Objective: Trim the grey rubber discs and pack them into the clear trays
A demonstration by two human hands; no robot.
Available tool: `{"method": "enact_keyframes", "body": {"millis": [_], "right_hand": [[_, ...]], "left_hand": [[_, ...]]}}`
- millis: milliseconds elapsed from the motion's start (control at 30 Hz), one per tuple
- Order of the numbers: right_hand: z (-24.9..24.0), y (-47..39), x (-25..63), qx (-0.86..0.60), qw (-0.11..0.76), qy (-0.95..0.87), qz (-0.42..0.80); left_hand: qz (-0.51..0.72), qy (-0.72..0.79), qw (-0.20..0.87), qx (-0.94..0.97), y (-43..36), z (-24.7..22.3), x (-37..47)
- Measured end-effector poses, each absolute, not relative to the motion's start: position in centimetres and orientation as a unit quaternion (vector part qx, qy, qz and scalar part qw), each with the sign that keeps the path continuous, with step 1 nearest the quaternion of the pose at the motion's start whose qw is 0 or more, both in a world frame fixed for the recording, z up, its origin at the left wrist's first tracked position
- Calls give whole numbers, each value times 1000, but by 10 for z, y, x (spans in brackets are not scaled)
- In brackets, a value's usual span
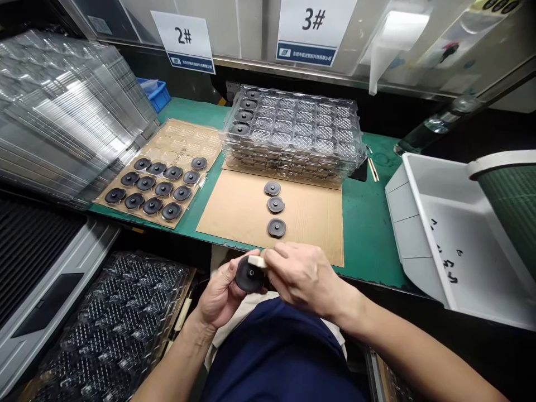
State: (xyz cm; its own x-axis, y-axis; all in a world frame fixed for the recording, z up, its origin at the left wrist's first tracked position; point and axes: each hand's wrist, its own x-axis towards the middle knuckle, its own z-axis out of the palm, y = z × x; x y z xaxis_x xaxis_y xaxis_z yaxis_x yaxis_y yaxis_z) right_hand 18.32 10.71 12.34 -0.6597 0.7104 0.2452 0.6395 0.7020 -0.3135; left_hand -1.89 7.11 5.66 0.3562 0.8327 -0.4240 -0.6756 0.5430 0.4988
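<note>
My left hand [220, 294] holds a round black plastic disc [248, 281] with a small hub at its centre, face up toward me. My right hand [300, 274] grips a small cream-coloured block [257, 261], pressed against the disc's upper rim. The block's far end is hidden in my fingers. Both hands are just off the near edge of the bench. Beyond them, three like discs [276, 228] lie in a column on a cardboard sheet [234, 206].
A clear tray [184, 137] with several discs lies on the left. Behind the cardboard, clear trays [293, 148] are stacked. At right stands a white bin [422, 223] with small black scraps. Tall tray stacks [75, 111] rise far left; more trays [121, 312] sit low left.
</note>
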Motion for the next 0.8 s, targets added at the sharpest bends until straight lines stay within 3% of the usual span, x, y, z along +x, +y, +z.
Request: {"method": "enact_keyframes", "body": {"millis": [100,200,400,500,600,800], "right_hand": [[133,116,181,-277,138,-950,52],[138,120,178,-215,155,-964,24],[130,108,174,-396,222,-877,158],[124,100,170,-390,242,-864,208],[121,97,168,-420,253,-853,177],[122,91,168,-388,252,-855,233]], "left_hand": [[390,307,863,92,67,49,-14],[382,283,877,73,66,49,-14],[562,336,742,142,71,66,-26],[587,359,702,185,71,73,-27],[601,366,680,202,68,76,-25],[595,372,687,191,64,71,-25]]}}
